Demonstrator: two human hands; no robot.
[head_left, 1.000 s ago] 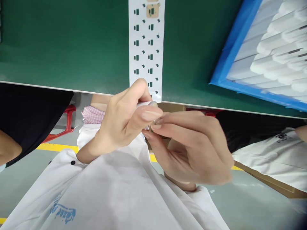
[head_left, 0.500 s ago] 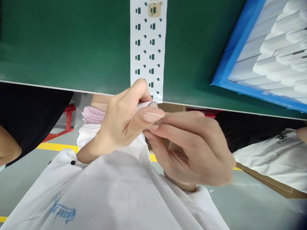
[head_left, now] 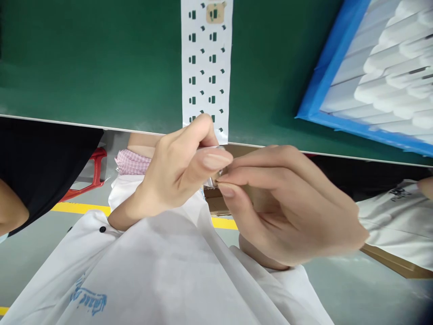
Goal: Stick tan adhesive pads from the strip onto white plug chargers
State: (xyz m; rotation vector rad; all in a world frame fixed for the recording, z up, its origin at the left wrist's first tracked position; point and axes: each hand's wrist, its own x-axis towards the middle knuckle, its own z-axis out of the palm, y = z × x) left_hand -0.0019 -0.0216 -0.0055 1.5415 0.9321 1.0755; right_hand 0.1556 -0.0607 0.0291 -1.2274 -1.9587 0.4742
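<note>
My left hand (head_left: 184, 164) is closed around a small white piece (head_left: 211, 181), with the thumb laid along its top. Most of that piece is hidden by the fingers, so its kind cannot be told. From the right, my right hand (head_left: 287, 203) comes up against it with thumb and forefinger pinched together at its end. Whatever lies between those fingertips is too small and too covered to name. Just beyond my hands, a white strip with rows of small cut-outs (head_left: 203, 90) lies on the green table.
The green table (head_left: 101, 67) ends just in front of my hands. A blue-edged tray (head_left: 313, 90) of white parts stands at the right. One tan square sticker (head_left: 219, 16) sits on the strip. People sit at both sides; a red stool (head_left: 98, 167) is at left.
My right hand has shifted a little to the right, and its pinched fingertips show more clearly. The left hand has turned slightly and keeps its grip on the white piece.
</note>
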